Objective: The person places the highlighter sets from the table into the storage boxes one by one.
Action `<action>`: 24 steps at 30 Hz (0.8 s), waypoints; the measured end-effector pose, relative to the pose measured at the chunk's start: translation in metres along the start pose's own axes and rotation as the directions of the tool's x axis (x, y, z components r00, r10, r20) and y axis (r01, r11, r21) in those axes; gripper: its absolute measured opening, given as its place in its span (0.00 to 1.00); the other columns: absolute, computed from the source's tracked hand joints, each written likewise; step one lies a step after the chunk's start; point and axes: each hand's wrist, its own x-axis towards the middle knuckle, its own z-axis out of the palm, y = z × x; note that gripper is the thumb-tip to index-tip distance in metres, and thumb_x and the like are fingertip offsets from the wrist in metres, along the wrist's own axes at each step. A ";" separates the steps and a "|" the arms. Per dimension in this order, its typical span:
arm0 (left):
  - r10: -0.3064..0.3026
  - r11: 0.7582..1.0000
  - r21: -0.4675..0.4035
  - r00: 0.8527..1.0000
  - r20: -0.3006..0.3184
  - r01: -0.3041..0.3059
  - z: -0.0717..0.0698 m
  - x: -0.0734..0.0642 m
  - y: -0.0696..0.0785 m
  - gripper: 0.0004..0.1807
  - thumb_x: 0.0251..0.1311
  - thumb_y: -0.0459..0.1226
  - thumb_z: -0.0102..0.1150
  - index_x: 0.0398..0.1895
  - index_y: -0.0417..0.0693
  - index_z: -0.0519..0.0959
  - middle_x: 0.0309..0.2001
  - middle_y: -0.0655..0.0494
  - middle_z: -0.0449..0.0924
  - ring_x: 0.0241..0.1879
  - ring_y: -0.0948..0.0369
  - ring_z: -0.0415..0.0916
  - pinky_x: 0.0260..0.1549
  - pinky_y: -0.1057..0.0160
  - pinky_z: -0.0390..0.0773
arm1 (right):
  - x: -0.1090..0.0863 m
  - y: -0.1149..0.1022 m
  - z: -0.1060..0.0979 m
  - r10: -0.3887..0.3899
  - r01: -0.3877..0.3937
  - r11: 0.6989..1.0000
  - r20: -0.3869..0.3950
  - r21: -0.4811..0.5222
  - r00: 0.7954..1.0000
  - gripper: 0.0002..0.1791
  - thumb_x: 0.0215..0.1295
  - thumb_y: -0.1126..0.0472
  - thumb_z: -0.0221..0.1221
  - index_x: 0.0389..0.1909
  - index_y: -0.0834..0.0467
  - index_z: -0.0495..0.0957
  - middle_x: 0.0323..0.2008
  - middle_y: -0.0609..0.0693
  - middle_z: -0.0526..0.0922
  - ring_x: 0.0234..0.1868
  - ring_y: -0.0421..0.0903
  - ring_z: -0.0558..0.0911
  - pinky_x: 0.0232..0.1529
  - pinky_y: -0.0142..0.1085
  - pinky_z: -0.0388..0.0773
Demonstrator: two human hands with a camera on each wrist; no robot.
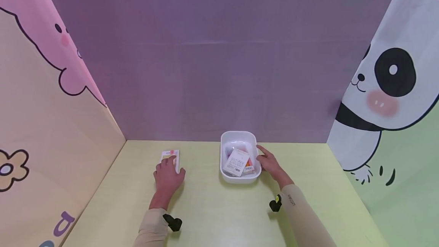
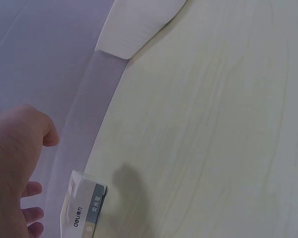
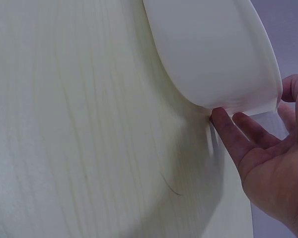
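Note:
In the head view my left hand [image 1: 169, 178] reaches over a small flat white box of highlighters [image 1: 177, 162] on the table. The left wrist view shows printed lettering on this highlighter box [image 2: 84, 208]; its thumb is apart from the box, and the fingertips [image 2: 34, 214] show beside it. A white plastic bin [image 1: 238, 136] stands to the right, holding a white printed packet [image 1: 236, 162] and other small colourful packs [image 1: 249, 168]. My right hand [image 1: 271, 163] touches the bin's right side with extended fingers, seen at the bin wall [image 3: 213, 54] in the right wrist view.
The pale wooden table [image 1: 205, 212] meets a purple back wall [image 1: 219, 60]. A pink cartoon panel [image 1: 41, 22] rises at the left, a panda panel [image 1: 394, 98] at the right. Both wrists wear small black cameras [image 1: 173, 223].

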 end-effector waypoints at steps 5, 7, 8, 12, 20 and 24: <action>-0.004 1.000 -0.002 0.999 -0.032 0.004 -0.001 0.002 -0.001 0.32 0.54 0.45 0.58 0.62 0.41 0.67 0.57 0.35 0.67 0.53 0.36 0.63 0.46 0.35 0.63 | 0.001 -0.003 0.000 0.005 -0.005 1.000 -0.006 -0.008 1.000 0.33 0.66 0.64 0.49 0.74 0.51 0.60 0.55 0.67 0.75 0.38 0.49 0.80 0.32 0.37 0.80; -0.009 1.000 -0.007 0.999 -0.038 0.009 -0.001 0.002 -0.001 0.32 0.53 0.45 0.59 0.61 0.41 0.67 0.56 0.35 0.67 0.53 0.36 0.62 0.46 0.35 0.63 | 0.001 -0.003 0.000 0.011 -0.012 1.000 -0.007 -0.005 1.000 0.33 0.66 0.64 0.49 0.74 0.50 0.60 0.55 0.67 0.75 0.39 0.49 0.80 0.32 0.37 0.80; -0.011 1.000 -0.007 0.999 -0.038 0.011 -0.001 0.002 -0.002 0.33 0.53 0.45 0.59 0.61 0.41 0.67 0.56 0.35 0.67 0.53 0.36 0.62 0.46 0.35 0.63 | 0.002 -0.004 0.000 0.010 -0.010 1.000 -0.005 -0.005 1.000 0.33 0.66 0.64 0.49 0.74 0.51 0.59 0.56 0.67 0.74 0.39 0.49 0.80 0.32 0.37 0.80; -0.025 1.000 -0.014 0.999 -0.027 0.025 -0.003 0.001 -0.001 0.34 0.52 0.45 0.59 0.62 0.40 0.66 0.57 0.35 0.65 0.54 0.36 0.61 0.46 0.35 0.62 | 0.003 -0.004 0.000 0.009 -0.009 1.000 -0.007 0.003 1.000 0.34 0.66 0.64 0.49 0.74 0.51 0.60 0.56 0.67 0.74 0.40 0.50 0.80 0.33 0.38 0.80; -0.077 0.997 0.014 0.997 0.029 0.076 -0.004 -0.001 -0.003 0.37 0.52 0.47 0.60 0.64 0.40 0.63 0.61 0.32 0.60 0.57 0.33 0.59 0.48 0.34 0.60 | 0.002 -0.001 0.000 0.010 -0.010 1.000 -0.007 0.003 1.000 0.34 0.65 0.65 0.50 0.73 0.51 0.60 0.55 0.67 0.75 0.38 0.49 0.80 0.32 0.38 0.80; -0.094 0.996 0.009 0.994 0.047 0.094 -0.002 -0.002 -0.005 0.40 0.52 0.48 0.60 0.66 0.39 0.62 0.62 0.30 0.57 0.57 0.33 0.58 0.50 0.33 0.60 | 0.001 0.000 -0.001 0.000 0.000 1.000 0.005 0.004 1.000 0.34 0.65 0.65 0.50 0.74 0.52 0.60 0.55 0.68 0.75 0.40 0.50 0.80 0.33 0.37 0.80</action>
